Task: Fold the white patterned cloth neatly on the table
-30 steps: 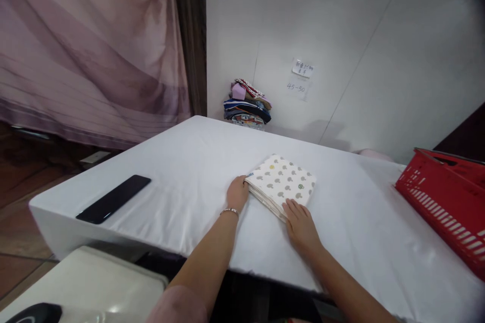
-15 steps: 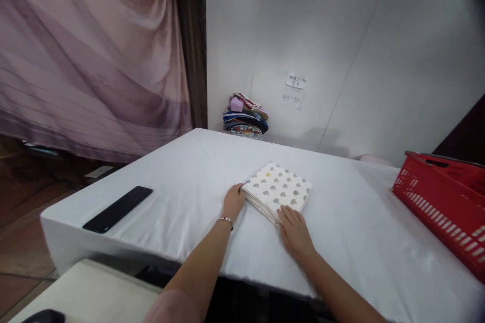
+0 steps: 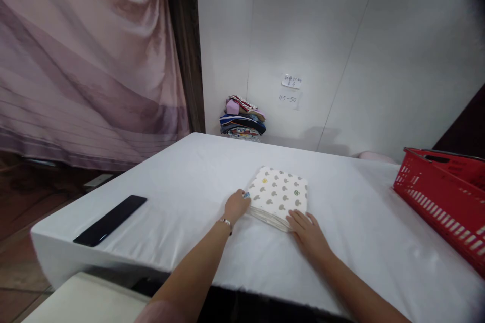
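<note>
A folded white cloth (image 3: 278, 189) with a grey printed pattern and a few coloured motifs lies on the white-covered table (image 3: 182, 176). Its layered edge faces me. At the near left corner, my left hand (image 3: 237, 206) is closed on the cloth, a bracelet on its wrist; a small blue patch shows beside the fingertips. My right hand (image 3: 308, 232) rests at the near right corner, fingers stretched out and slightly apart, their tips touching the cloth. The right thumb is hidden.
A black phone-like slab (image 3: 109, 220) lies near the table's left edge. At the right stands a red plastic basket (image 3: 439, 202). Behind the far edge is a stack of folded fabrics (image 3: 242, 118) by the wall, near paper notes (image 3: 291, 81). A pinkish curtain (image 3: 94, 60) hangs at left.
The cloth has turned slightly, so its near edge lies squarer to me. My right hand has shifted a little right and down, fingers spread slightly more. The whole view has shifted slightly.
</note>
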Motion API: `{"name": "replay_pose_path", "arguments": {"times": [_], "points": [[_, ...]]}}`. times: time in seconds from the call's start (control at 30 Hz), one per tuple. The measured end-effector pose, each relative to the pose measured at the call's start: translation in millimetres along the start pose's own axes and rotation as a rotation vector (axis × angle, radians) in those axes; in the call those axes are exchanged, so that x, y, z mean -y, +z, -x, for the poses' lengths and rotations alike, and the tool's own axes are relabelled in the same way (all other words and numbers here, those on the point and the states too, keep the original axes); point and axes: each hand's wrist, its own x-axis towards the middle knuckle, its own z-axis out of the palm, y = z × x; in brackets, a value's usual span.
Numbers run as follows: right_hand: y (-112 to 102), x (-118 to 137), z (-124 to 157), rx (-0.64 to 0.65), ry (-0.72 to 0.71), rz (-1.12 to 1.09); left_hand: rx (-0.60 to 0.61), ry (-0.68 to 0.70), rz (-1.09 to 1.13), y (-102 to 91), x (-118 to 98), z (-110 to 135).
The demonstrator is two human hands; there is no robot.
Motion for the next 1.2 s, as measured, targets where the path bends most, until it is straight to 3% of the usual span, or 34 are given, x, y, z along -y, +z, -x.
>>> {"name": "replay_pose_path", "arguments": {"times": [0.13, 0.27, 0.37, 0.5, 0.6, 0.7, 0.83, 0.97, 1.1, 1.2], "points": [[-15, -40, 28, 0.077, 0.030, -0.044, 0.093, 0.061, 0.002, 9.8, 4, 46], [-33, -37, 25, 0.167, 0.123, -0.145, 0.096, 0.067, -0.075, 3.7, -3, 61], [-41, -20, -4, 0.139, 0.175, -0.231, -0.032, 0.205, -0.158, 1.7, -21, 52], [-34, -10, -58, 0.033, 0.201, -0.269, -0.181, 0.506, -0.219, 21.6, -43, 33], [-18, -19, -86, 0.096, 0.281, -0.188, -0.095, 0.463, -0.274, 42.0, -40, 23], [-2, -31, -95, 0.229, 0.390, -0.077, -0.034, 0.401, -0.284, 53.1, -29, 20], [8, -36, -92, 0.261, 0.400, -0.007, -0.006, 0.370, -0.277, 51.5, -25, 22], [10, -33, -90, 0.245, 0.379, 0.012, 0.062, 0.315, -0.277, 41.8, -45, 15], [12, -31, -90, 0.218, 0.372, 0.049, -0.049, 0.353, -0.283, 38.3, -69, -12], [11, -32, -88, 0.227, 0.371, 0.038, -0.077, 0.351, -0.319, 45.2, -68, -33]]}}
